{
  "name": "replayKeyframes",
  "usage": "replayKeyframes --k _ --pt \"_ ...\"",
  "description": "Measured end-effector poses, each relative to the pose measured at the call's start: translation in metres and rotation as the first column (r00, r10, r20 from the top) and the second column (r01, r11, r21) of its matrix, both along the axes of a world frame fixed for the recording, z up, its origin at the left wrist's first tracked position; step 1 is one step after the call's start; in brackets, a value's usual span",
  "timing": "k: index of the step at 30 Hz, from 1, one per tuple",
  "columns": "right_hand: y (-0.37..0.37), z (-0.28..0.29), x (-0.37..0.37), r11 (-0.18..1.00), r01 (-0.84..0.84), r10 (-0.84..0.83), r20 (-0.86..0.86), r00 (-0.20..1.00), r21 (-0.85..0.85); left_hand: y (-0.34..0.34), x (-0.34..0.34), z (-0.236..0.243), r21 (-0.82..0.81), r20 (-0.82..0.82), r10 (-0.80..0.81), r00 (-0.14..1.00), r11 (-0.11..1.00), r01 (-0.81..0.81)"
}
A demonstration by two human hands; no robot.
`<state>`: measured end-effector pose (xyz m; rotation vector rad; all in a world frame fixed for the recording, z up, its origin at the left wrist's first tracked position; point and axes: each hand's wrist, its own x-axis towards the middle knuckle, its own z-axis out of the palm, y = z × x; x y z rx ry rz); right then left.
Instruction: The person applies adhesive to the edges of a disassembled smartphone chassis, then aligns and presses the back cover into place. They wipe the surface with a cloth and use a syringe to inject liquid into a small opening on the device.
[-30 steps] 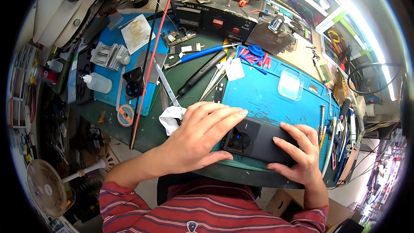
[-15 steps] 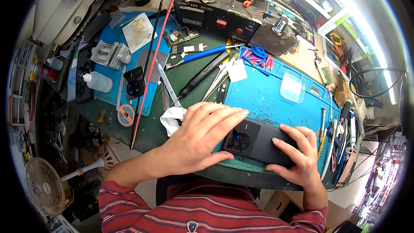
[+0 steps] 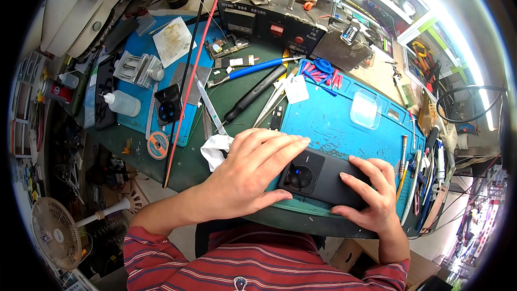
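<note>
A dark smartphone (image 3: 331,180) lies back up at the near edge of the blue work mat, its square camera block (image 3: 299,177) toward the left. Across its right end, my right hand (image 3: 374,196) holds it with bent fingers on the back and the thumb along the near edge. My left hand (image 3: 256,170) is at the phone's left end, fingers stretched out side by side past the far corner. Its thumb lies apart from them by the near corner. A crumpled white tissue (image 3: 215,151) sits just beyond the left hand's knuckles.
A clear plastic box (image 3: 366,109) rests on the blue mat (image 3: 318,124). Left stand a white bottle (image 3: 123,103), another camera block (image 3: 168,102) and a solder spool (image 3: 158,144). Tweezers (image 3: 272,101) and a black pen-like tool (image 3: 254,93) lie ahead. Red and black cables (image 3: 195,70) hang down.
</note>
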<state>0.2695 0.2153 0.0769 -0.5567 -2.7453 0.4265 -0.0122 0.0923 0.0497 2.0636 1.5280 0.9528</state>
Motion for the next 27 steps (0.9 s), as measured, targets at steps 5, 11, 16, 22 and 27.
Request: replayKeyframes --k 5,11,16,22,27 --pt "-0.0003 0.0001 -0.0003 1.0 0.002 -0.002 -0.004 1.0 0.001 0.0 -0.0002 -0.0001 0.001 0.001 0.002 1.0 1.0 -0.002" --pt "-0.001 0.0021 0.0014 1.0 0.007 -0.006 -0.023 1.0 0.01 -0.0002 -0.0028 0.0012 0.04 -0.009 -0.034 0.999 0.999 0.034" --pt "0.0019 0.0019 0.0024 1.0 0.006 -0.007 -0.046 0.999 -0.005 -0.0034 -0.0058 0.001 0.049 -0.031 -0.025 0.999 0.998 0.026" --pt "0.0019 0.0021 0.0031 1.0 -0.004 0.004 -0.04 0.999 0.004 -0.0019 -0.0045 0.0036 0.013 -0.042 -0.014 0.999 1.0 0.015" --pt "0.0017 0.0013 0.0029 1.0 -0.007 0.007 -0.033 0.999 -0.002 -0.0017 -0.0041 0.0032 -0.006 -0.048 -0.012 0.999 1.0 0.012"
